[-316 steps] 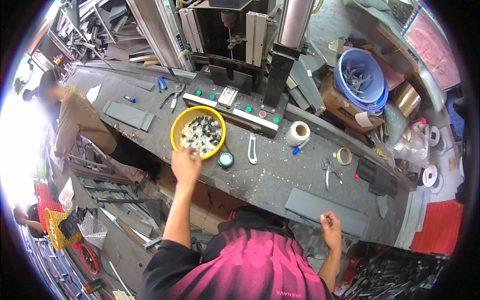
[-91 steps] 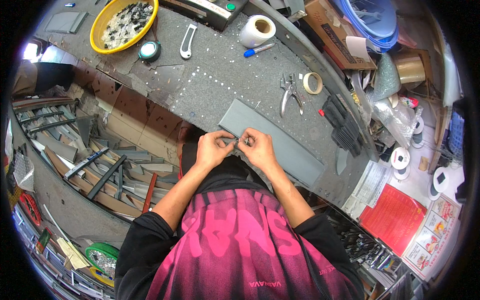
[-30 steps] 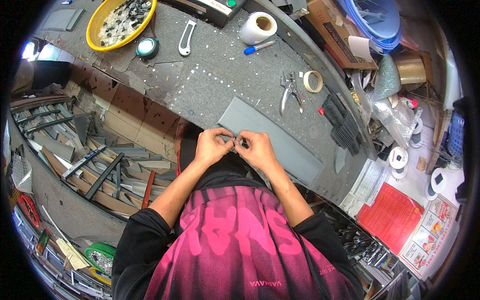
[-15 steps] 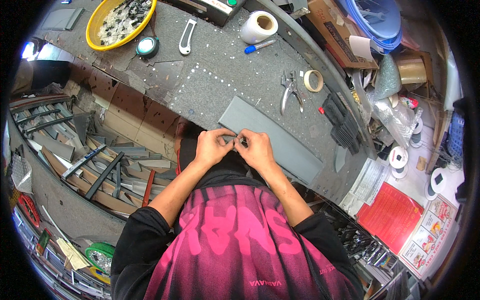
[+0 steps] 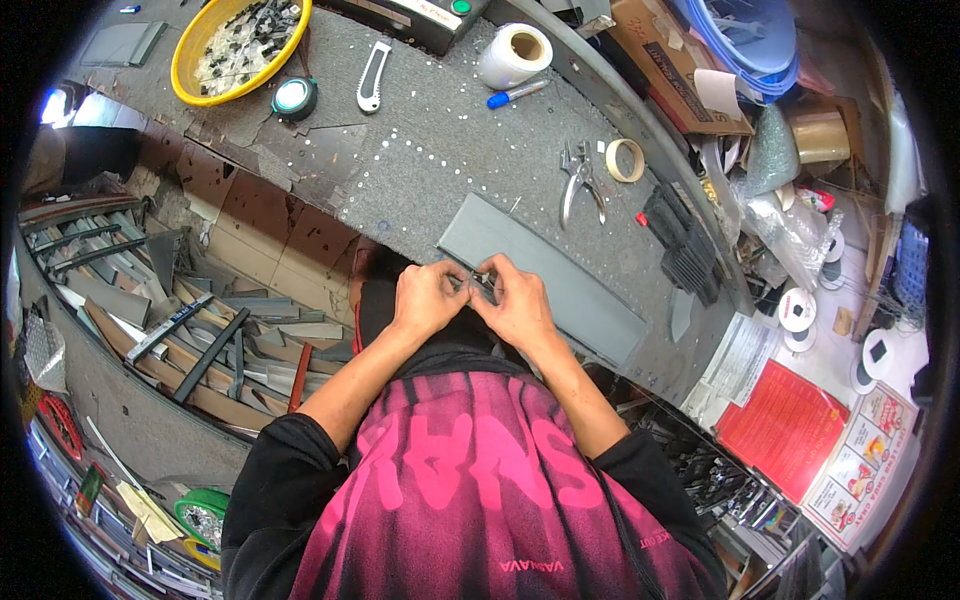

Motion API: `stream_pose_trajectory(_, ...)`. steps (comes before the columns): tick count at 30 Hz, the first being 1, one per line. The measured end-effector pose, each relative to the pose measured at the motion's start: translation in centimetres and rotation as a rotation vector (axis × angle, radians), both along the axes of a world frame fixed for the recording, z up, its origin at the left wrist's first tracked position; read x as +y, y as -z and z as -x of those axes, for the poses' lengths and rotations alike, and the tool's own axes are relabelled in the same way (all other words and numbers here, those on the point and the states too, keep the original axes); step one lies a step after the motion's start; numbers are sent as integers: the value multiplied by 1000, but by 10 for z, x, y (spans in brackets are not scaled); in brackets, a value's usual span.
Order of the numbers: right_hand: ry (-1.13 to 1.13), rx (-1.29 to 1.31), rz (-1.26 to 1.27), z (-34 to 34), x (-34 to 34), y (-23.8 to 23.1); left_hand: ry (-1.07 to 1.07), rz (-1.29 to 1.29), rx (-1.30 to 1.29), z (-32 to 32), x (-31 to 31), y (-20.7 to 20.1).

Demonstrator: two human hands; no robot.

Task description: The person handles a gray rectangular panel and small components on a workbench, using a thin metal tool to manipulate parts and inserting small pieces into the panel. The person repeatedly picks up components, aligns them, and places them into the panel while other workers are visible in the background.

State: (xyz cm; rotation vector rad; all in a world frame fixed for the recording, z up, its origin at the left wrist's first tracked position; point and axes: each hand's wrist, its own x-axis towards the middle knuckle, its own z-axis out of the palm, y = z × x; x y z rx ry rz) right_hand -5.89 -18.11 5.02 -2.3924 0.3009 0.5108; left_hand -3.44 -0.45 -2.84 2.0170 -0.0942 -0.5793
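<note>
At the near edge of the workbench (image 5: 400, 190), my left hand (image 5: 430, 298) and my right hand (image 5: 514, 300) meet, fingertips almost touching. Both are closed in a pinch around a small dark piece (image 5: 484, 279), mostly hidden by the fingers, so its kind cannot be made out. Just beyond them a long flat grey panel (image 5: 550, 285) lies slanting across the bench toward the right. A short thin pin-like piece (image 5: 516, 204) sticks out by the panel's far edge.
Pliers (image 5: 580, 185), a tape roll (image 5: 625, 160), a blue-capped marker (image 5: 518, 93), a film roll (image 5: 515, 56), a utility knife (image 5: 374, 76), a tape measure (image 5: 294, 97) and a yellow basket (image 5: 183, 82) of small parts lie on the bench. Scrap strips (image 5: 200, 340) fill a bin at left.
My right hand's fingers have shifted and spread a little, showing more of the small dark piece. My left hand has barely moved.
</note>
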Motion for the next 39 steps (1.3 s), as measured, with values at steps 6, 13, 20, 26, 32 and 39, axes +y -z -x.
stream_pose_trajectory(6, 23, -81, -21, 21, -8, -17, 49, -29, 63, 2, 12, -5)
stream_pose_trajectory(13, 209, 167, -252, 39, -9, 12, 146, 250, 516, 7, 31, 3)
stream_pose_trajectory(20, 324, 151, -415, 45, 9, 43, 185, 341, 591, 9, 37, 10)
stream_pose_trajectory(26, 296, 39, -437, 52, 15, 35, 103, 196, 751, -17, 35, -4)
stream_pose_trajectory(32, 140, 107, -405, 48, -4, 23, 287, 62, 209, -29, 11, -19)
stream_pose_trajectory(39, 338, -396, 117, -40, -55, 30, 739, -332, -585, -60, 5, -66)
